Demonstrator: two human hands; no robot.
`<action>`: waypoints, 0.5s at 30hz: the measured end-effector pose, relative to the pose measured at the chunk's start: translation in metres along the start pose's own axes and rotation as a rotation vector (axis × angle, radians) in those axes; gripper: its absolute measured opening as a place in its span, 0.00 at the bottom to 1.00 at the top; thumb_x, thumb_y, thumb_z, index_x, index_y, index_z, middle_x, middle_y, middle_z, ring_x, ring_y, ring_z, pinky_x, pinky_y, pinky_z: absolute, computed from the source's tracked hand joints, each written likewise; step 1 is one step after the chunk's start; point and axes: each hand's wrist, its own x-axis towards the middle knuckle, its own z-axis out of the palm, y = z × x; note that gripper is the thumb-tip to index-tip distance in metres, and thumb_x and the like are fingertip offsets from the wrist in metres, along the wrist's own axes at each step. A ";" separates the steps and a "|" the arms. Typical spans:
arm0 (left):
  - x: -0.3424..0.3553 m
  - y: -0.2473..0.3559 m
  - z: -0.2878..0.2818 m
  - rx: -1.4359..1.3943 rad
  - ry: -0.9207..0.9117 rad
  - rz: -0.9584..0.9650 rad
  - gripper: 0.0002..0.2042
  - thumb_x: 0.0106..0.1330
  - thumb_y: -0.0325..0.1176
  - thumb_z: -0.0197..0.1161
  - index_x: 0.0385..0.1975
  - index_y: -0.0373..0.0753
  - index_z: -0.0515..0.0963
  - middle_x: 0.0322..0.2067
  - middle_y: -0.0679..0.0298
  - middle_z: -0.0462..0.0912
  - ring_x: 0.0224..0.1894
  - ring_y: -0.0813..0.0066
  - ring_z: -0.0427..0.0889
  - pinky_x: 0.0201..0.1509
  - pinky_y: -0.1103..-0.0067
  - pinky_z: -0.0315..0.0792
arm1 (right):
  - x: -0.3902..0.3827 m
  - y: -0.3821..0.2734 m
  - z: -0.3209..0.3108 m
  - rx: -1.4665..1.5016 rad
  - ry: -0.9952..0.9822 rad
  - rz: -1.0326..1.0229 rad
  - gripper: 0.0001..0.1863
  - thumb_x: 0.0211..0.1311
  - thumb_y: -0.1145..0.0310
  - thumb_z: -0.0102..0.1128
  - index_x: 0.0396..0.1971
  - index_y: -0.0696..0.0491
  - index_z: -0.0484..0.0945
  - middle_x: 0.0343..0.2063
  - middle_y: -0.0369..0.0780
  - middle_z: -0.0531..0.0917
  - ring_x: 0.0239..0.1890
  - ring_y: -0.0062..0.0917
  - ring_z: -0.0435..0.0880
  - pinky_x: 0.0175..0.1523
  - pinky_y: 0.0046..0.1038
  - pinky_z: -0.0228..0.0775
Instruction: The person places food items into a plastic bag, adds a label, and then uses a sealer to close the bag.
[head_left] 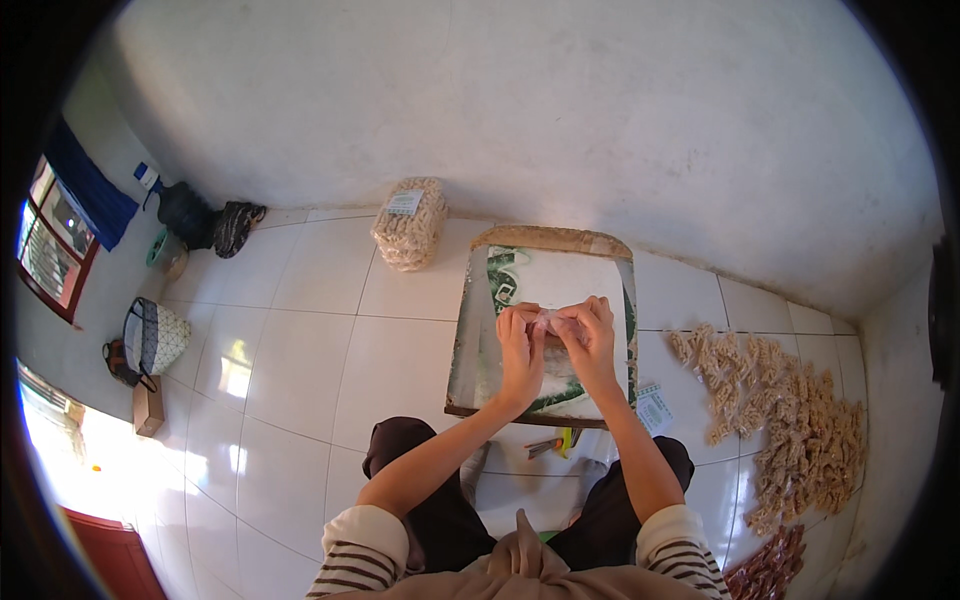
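Both my hands meet above a low worn table with a brown edge, its top partly covered by a white and green sheet. My left hand and my right hand pinch a thin piece of clear plastic between thumbs and fingers, and the fingertips nearly touch. Its lower part hangs between my palms; I cannot make out whether anything is inside. The table stands in front of my bent knees.
Right of the table lie many clear packs of pale snacks, with reddish-brown packs nearer me. Printed labels and small tools rest by the table's near edge. A bundled snack stack stands by the wall; a patterned bag sits left.
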 end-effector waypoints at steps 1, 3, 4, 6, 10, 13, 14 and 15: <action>0.000 0.000 0.002 -0.014 0.021 -0.021 0.03 0.63 0.25 0.51 0.35 0.37 0.67 0.38 0.58 0.71 0.44 0.61 0.67 0.55 0.68 0.54 | 0.001 0.000 -0.001 -0.012 -0.015 -0.011 0.04 0.50 0.71 0.62 0.26 0.51 0.78 0.22 0.33 0.67 0.30 0.26 0.64 0.38 0.29 0.53; -0.002 -0.001 0.004 -0.006 0.048 -0.039 0.03 0.63 0.25 0.51 0.34 0.37 0.67 0.36 0.58 0.70 0.44 0.61 0.67 0.54 0.69 0.54 | 0.004 -0.005 -0.001 0.040 -0.004 0.021 0.04 0.51 0.69 0.62 0.26 0.51 0.78 0.21 0.33 0.68 0.29 0.26 0.64 0.37 0.29 0.54; -0.002 -0.001 0.005 -0.001 0.062 -0.048 0.02 0.63 0.25 0.51 0.34 0.37 0.67 0.35 0.58 0.70 0.43 0.61 0.67 0.53 0.69 0.55 | 0.007 -0.014 -0.001 0.104 0.020 0.064 0.05 0.51 0.67 0.63 0.26 0.51 0.78 0.21 0.33 0.68 0.29 0.26 0.64 0.37 0.29 0.54; -0.002 -0.001 0.007 0.005 0.077 -0.059 0.02 0.64 0.25 0.51 0.33 0.38 0.67 0.34 0.60 0.70 0.43 0.63 0.66 0.52 0.71 0.55 | 0.009 -0.014 0.000 0.117 0.033 0.106 0.06 0.52 0.65 0.63 0.24 0.52 0.78 0.20 0.34 0.69 0.28 0.26 0.65 0.36 0.29 0.55; -0.004 0.007 0.009 -0.021 0.035 -0.093 0.01 0.65 0.26 0.52 0.34 0.39 0.68 0.33 0.63 0.70 0.40 0.67 0.65 0.50 0.73 0.55 | 0.007 0.001 -0.002 0.016 0.037 0.143 0.10 0.53 0.63 0.63 0.21 0.53 0.77 0.17 0.34 0.68 0.26 0.26 0.65 0.36 0.29 0.55; -0.005 0.002 0.010 -0.108 0.064 -0.128 0.02 0.65 0.28 0.53 0.34 0.40 0.69 0.31 0.66 0.69 0.38 0.69 0.64 0.48 0.74 0.55 | 0.008 -0.003 -0.001 0.040 0.065 0.183 0.12 0.54 0.62 0.62 0.19 0.53 0.76 0.16 0.34 0.67 0.25 0.26 0.65 0.36 0.29 0.55; -0.005 0.001 0.010 -0.137 0.045 -0.151 0.03 0.65 0.29 0.54 0.34 0.40 0.69 0.31 0.66 0.69 0.38 0.69 0.64 0.48 0.74 0.55 | 0.008 -0.003 -0.001 0.046 0.076 0.193 0.12 0.54 0.62 0.62 0.18 0.54 0.75 0.16 0.34 0.67 0.25 0.26 0.65 0.36 0.29 0.55; -0.005 0.001 0.009 -0.166 0.025 -0.174 0.03 0.64 0.29 0.54 0.34 0.40 0.69 0.31 0.66 0.69 0.38 0.70 0.64 0.48 0.74 0.54 | 0.007 -0.003 -0.001 0.036 0.079 0.202 0.12 0.54 0.62 0.62 0.18 0.54 0.75 0.16 0.34 0.67 0.25 0.26 0.65 0.36 0.29 0.55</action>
